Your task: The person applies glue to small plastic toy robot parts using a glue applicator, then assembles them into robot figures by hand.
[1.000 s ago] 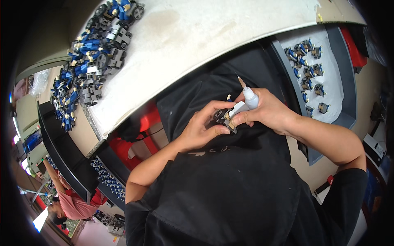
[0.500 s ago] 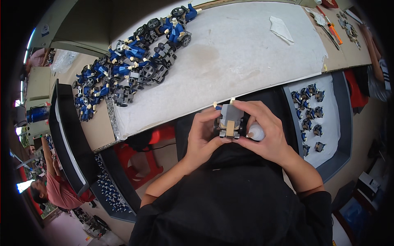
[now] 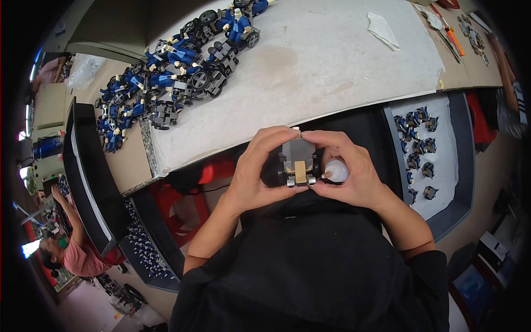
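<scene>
The left hand [image 3: 249,169] grips one side of the toy [image 3: 298,154], the right hand [image 3: 357,169] the other — fingertips nearly meeting at its top, thumbs at the bottom. It's between the palms, just short of the table [image 3: 326,66]. Tucked in the right hand, too — a white bottle [image 3: 337,170], nozzle toward the toy. Piled figures [image 3: 180,58] lie on the table's left; a grey tray [image 3: 463,144] sits right.
</scene>
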A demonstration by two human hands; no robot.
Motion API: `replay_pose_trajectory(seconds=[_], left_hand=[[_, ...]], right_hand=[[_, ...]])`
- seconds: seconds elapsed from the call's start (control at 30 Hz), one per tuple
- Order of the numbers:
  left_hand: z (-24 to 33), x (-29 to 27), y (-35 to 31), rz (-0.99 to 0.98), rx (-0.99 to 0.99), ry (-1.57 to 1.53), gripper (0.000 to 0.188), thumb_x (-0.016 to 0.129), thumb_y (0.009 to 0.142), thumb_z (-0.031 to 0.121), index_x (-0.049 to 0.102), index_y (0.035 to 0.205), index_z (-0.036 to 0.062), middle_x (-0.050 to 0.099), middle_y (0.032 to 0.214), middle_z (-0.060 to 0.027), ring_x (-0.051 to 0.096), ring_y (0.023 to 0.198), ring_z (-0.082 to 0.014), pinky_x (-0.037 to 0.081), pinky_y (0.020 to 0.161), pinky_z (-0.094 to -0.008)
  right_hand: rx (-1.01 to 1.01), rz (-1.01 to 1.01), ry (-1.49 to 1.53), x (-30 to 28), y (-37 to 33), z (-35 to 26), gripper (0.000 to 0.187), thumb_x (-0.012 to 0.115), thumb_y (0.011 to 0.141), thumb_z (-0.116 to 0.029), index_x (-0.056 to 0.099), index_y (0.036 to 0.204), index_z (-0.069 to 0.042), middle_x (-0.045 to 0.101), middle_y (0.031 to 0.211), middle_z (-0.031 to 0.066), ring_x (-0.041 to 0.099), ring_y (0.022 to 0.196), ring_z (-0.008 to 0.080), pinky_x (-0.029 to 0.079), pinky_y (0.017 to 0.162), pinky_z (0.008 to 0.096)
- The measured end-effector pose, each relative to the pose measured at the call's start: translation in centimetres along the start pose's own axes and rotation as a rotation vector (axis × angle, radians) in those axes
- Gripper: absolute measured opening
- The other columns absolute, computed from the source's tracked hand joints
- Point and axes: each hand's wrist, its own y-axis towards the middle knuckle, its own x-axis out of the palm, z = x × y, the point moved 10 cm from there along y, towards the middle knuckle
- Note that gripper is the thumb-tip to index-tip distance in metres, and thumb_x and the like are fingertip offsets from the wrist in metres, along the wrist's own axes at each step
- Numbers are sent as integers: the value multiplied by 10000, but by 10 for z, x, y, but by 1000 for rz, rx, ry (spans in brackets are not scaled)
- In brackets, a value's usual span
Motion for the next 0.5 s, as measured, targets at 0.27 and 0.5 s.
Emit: replay_pose_trajectory(seconds=[0.27, 0.5], left_hand=[[-21, 2, -16, 47, -82, -78, 718, 809, 577, 164, 484, 1198, 11, 567, 1099, -144, 586, 979, -254, 456, 846, -326], [-27, 14, -13, 63, -232, -171, 772, 795, 609, 162, 441, 1286, 51, 456, 1264, -154, 524, 1098, -262, 435, 900, -344]], right_hand=[[157, -55, 87, 12, -4, 19, 630, 710, 613, -39, 495, 1204, -77, 607, 983, 102, 600, 661, 158, 485, 641, 261], [106, 30, -37, 5, -12, 26, 635, 733, 619, -45, 473, 1198, -65, 613, 964, 112, 586, 629, 133, 473, 599, 241]])
